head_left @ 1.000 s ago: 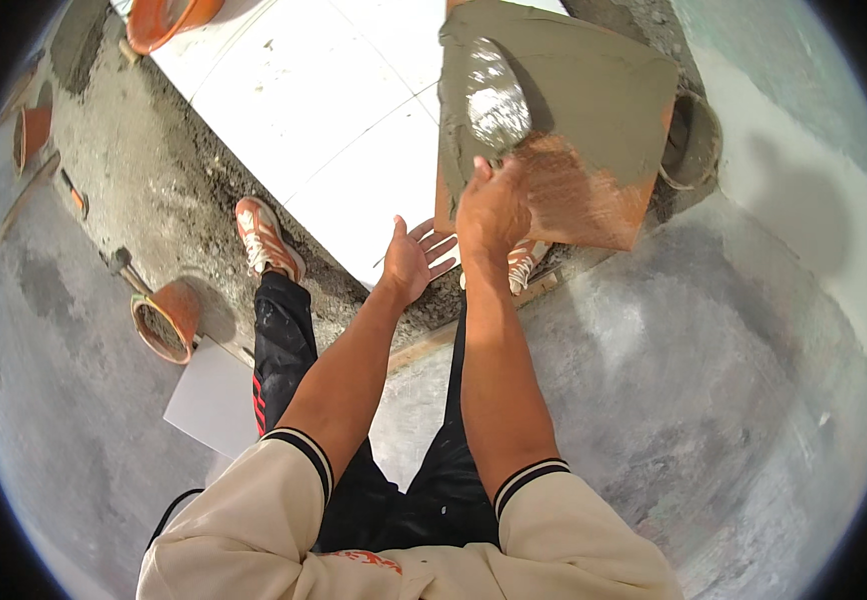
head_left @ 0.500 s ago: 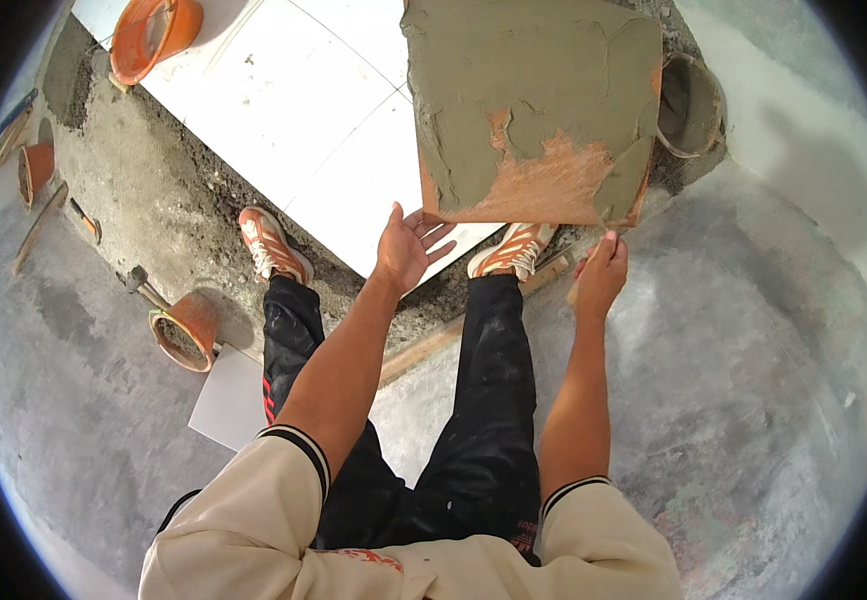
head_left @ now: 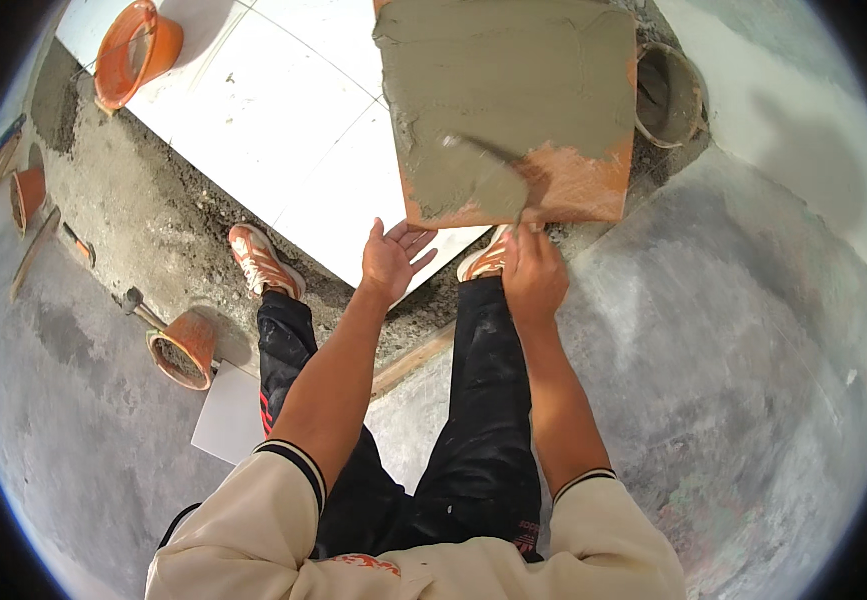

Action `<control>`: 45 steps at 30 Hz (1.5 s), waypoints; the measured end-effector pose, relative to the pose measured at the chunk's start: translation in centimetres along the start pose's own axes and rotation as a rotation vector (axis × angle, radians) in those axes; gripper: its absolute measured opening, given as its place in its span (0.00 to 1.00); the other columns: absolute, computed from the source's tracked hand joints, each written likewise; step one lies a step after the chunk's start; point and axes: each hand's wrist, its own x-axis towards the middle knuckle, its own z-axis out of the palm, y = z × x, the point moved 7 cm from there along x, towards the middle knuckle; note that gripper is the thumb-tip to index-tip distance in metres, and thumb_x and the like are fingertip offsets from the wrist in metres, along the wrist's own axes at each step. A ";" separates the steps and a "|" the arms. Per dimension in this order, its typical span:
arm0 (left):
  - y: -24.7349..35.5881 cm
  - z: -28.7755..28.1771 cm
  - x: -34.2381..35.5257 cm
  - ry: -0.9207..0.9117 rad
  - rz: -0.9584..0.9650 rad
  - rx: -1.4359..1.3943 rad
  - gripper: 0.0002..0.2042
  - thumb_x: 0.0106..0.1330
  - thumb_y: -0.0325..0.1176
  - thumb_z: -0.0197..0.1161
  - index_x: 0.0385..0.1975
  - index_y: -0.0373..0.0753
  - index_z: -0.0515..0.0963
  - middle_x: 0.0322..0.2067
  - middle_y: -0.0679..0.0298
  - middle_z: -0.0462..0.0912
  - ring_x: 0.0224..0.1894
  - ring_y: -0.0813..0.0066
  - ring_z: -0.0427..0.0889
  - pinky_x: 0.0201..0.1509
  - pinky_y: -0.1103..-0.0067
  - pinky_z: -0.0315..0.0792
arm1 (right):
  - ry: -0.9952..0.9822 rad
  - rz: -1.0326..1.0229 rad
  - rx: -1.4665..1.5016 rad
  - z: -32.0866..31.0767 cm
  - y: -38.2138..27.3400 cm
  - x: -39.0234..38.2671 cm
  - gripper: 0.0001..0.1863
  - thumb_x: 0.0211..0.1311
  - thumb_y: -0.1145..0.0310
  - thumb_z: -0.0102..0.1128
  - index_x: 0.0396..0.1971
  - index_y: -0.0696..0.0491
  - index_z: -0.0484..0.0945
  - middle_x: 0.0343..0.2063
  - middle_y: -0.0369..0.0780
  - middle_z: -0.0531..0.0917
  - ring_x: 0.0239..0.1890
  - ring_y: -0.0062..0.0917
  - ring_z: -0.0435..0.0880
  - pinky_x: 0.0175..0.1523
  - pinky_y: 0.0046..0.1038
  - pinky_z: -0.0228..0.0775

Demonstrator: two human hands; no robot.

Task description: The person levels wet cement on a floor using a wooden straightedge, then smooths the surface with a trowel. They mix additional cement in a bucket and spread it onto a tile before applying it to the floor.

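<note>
A large orange-backed tile [head_left: 589, 195] is coated over most of its upper face with wet grey-green mortar [head_left: 504, 80]; bare orange shows along the near edge and right corner. At the tile's near left corner, my left hand [head_left: 391, 262] is open, palm up, its fingers spread beside and partly below the edge. My right hand [head_left: 537, 275] is closed around the handle of a trowel [head_left: 489, 152] at the near edge. The trowel's blade is blurred by motion and lies over the mortar. What bears the tile from below is hidden.
White floor tiles [head_left: 284, 110] lie beyond my shoes, bordered by rough mortar bedding. An orange bucket [head_left: 166, 48] stands on them; a grey bucket [head_left: 689, 105] is at the right. A smaller bucket [head_left: 194, 340], a hammer [head_left: 142, 308] and a loose white tile [head_left: 229, 415] are at the left.
My right hand has moved left along the tile's near edge, and the trowel now sweeps over the mortar. Mortar covers more of the near left part. The view has shifted slightly.
</note>
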 end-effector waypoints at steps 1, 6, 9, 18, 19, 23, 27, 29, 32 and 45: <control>0.1 0.0 -0.1 0.039 0.004 0.022 0.39 0.84 0.60 0.24 0.75 0.28 0.59 0.69 0.45 0.71 0.75 0.53 0.68 0.79 0.54 0.63 | 0.024 0.087 -0.020 -0.1 1.2 1.3 0.18 0.75 0.56 0.61 0.52 0.55 0.84 0.46 0.47 0.88 0.43 0.45 0.89 0.45 0.43 0.82; -0.3 0.2 0.2 0.044 0.014 0.101 0.36 0.86 0.57 0.28 0.75 0.27 0.58 0.70 0.45 0.70 0.75 0.54 0.68 0.80 0.56 0.64 | 0.283 0.410 -0.023 -2.6 10.6 5.1 0.22 0.76 0.50 0.59 0.50 0.54 0.87 0.43 0.49 0.89 0.43 0.49 0.89 0.46 0.47 0.80; -0.4 0.3 0.2 0.056 0.025 0.127 0.35 0.86 0.56 0.29 0.74 0.28 0.60 0.70 0.46 0.69 0.74 0.54 0.68 0.80 0.57 0.64 | 0.175 0.654 0.084 -3.9 14.6 5.6 0.23 0.77 0.49 0.57 0.51 0.54 0.87 0.43 0.50 0.90 0.43 0.49 0.89 0.48 0.44 0.79; -0.9 1.2 0.4 0.126 0.060 0.074 0.26 0.87 0.50 0.39 0.65 0.33 0.68 0.65 0.50 0.73 0.73 0.56 0.71 0.79 0.58 0.68 | 0.102 0.973 0.468 -2.2 18.7 2.3 0.22 0.79 0.50 0.52 0.50 0.53 0.86 0.42 0.50 0.89 0.46 0.50 0.88 0.49 0.49 0.77; -0.9 1.0 0.5 0.135 0.060 0.075 0.24 0.87 0.49 0.40 0.64 0.34 0.69 0.65 0.50 0.73 0.72 0.57 0.71 0.78 0.58 0.69 | 0.072 0.947 0.547 -2.8 17.5 3.6 0.23 0.79 0.50 0.52 0.50 0.54 0.85 0.42 0.51 0.89 0.46 0.51 0.88 0.50 0.49 0.77; -1.2 0.8 0.8 0.152 0.085 0.099 0.23 0.86 0.50 0.46 0.64 0.37 0.69 0.64 0.54 0.74 0.71 0.58 0.72 0.78 0.58 0.70 | 0.075 0.627 0.523 -5.1 14.1 11.6 0.24 0.79 0.49 0.51 0.49 0.55 0.85 0.43 0.52 0.89 0.46 0.54 0.87 0.52 0.50 0.75; -2.0 1.4 1.3 0.097 0.088 0.096 0.23 0.86 0.51 0.44 0.68 0.42 0.65 0.67 0.56 0.70 0.73 0.59 0.69 0.79 0.59 0.69 | 0.129 0.464 0.112 -3.6 17.7 14.8 0.21 0.80 0.51 0.53 0.50 0.54 0.85 0.32 0.41 0.84 0.29 0.26 0.85 0.30 0.33 0.75; -2.0 1.3 1.1 0.049 0.078 0.105 0.26 0.86 0.51 0.41 0.76 0.44 0.57 0.74 0.55 0.61 0.77 0.57 0.63 0.82 0.59 0.65 | 0.075 0.689 0.281 -2.6 21.3 12.9 0.22 0.81 0.51 0.52 0.49 0.55 0.84 0.30 0.40 0.83 0.25 0.25 0.83 0.28 0.31 0.73; -1.8 0.4 0.8 0.119 0.106 0.064 0.23 0.85 0.52 0.46 0.66 0.40 0.68 0.64 0.57 0.74 0.70 0.60 0.72 0.78 0.59 0.70 | 0.059 0.861 0.686 -2.4 21.3 9.0 0.22 0.81 0.49 0.52 0.47 0.55 0.82 0.26 0.37 0.79 0.19 0.22 0.78 0.24 0.28 0.70; -1.6 0.4 1.1 0.140 0.102 0.075 0.24 0.85 0.51 0.46 0.66 0.37 0.68 0.64 0.53 0.73 0.70 0.59 0.73 0.78 0.60 0.70 | -0.310 0.658 0.869 -1.1 14.9 0.6 0.20 0.82 0.50 0.53 0.45 0.54 0.80 0.22 0.31 0.74 0.18 0.14 0.69 0.24 0.25 0.64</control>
